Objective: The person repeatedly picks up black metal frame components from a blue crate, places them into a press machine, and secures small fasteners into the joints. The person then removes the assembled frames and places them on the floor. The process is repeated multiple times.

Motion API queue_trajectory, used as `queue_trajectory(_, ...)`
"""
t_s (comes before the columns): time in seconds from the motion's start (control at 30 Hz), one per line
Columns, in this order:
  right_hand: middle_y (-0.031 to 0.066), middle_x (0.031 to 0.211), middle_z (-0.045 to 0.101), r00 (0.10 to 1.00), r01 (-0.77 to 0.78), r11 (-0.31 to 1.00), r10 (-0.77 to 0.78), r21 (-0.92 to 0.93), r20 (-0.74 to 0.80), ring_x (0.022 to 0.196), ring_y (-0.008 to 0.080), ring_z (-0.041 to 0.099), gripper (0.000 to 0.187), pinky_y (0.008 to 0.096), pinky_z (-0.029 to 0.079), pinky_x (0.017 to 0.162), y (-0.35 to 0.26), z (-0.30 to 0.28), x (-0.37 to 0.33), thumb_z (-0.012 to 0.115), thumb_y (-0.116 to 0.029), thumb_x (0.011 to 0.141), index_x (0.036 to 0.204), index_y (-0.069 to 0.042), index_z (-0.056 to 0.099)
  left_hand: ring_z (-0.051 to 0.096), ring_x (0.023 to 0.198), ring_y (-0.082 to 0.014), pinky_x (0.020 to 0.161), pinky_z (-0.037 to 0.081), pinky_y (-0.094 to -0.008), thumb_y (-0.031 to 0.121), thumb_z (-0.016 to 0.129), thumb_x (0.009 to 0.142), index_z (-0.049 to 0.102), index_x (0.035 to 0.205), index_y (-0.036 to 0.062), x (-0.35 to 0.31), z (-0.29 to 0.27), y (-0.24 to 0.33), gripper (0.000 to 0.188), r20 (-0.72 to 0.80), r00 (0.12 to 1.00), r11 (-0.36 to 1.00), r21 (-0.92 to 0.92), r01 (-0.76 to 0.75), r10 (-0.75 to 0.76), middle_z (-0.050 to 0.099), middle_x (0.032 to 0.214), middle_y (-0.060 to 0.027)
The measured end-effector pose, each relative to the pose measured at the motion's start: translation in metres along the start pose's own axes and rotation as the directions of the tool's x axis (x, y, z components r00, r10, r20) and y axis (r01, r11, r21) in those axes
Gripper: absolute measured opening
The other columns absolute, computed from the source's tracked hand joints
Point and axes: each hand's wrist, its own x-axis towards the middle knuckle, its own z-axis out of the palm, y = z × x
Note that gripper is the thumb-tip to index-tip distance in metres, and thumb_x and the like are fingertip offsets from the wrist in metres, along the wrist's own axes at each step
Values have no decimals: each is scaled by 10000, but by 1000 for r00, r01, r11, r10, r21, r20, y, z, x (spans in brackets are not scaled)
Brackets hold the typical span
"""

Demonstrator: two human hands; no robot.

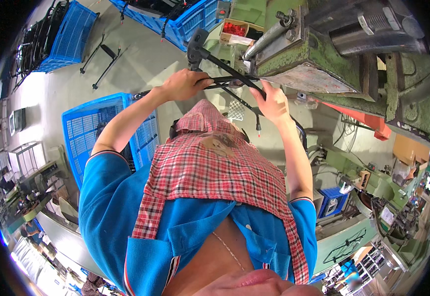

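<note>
In front of my apron, both hands are on a black tubular metal frame [227, 79] with thin crossing bars. My left hand [183, 85] is closed around the bar at its left side, thumb pressed along it. My right hand [273, 102] grips the frame at the right, its thumb up against a slanting bar. Just beyond my left hand is a thick black hammer-shaped piece [195, 47]; I cannot tell whether it belongs to the frame. The right hand is close to the worn green press machine [313, 74]. Some of the fingers are hidden behind the bars.
A blue crate [94, 111] stands at my left. Further off are a blue crate of black frames [69, 37] and another blue crate [190, 29]. A black frame [107, 52] lies on the floor. An open box with red parts [235, 29] sits beside the machine.
</note>
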Motion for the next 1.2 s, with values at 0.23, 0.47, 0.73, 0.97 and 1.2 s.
queue_trajectory(0.23,211,677,611,998,-27,999,25,45,63,637,430,594,419,468,472,568,-2,3,5,643,-321,878,1191,-60,546,543,655,-390,611,425,-456,358,494,968,608,926,65,-3,8,-8,318,-89,992,992,-79,-95,88,568,689,-190)
queue_trajectory(0.47,223,673,606,955,-186,981,168,54,243,666,443,596,544,486,462,601,-10,5,6,591,-364,898,1373,-147,439,558,693,-388,625,434,-456,335,502,962,606,933,70,2,34,-26,286,-108,992,992,-103,-75,64,584,723,-186)
queue_trajectory(0.73,188,569,542,974,-96,995,88,29,209,565,415,558,647,448,425,527,13,31,-5,624,-290,881,1453,-240,325,603,792,-360,672,471,-460,356,512,943,630,966,97,-8,8,-22,285,-114,983,971,207,-121,147,624,836,-141)
queue_trajectory(0.97,148,532,489,984,-46,998,38,38,175,450,317,408,645,390,400,500,5,20,-7,608,-283,902,1469,-268,301,611,858,-361,691,484,-432,252,552,895,622,941,100,122,-47,-19,174,-343,906,968,120,-221,250,632,874,-129)
queue_trajectory(1.2,184,757,557,994,2,1000,-3,3,111,652,336,528,647,399,445,609,8,26,-11,634,-238,885,1457,-260,332,649,867,-341,709,506,-430,121,594,774,672,928,113,307,7,-4,173,39,935,881,323,-345,351,678,942,-137)
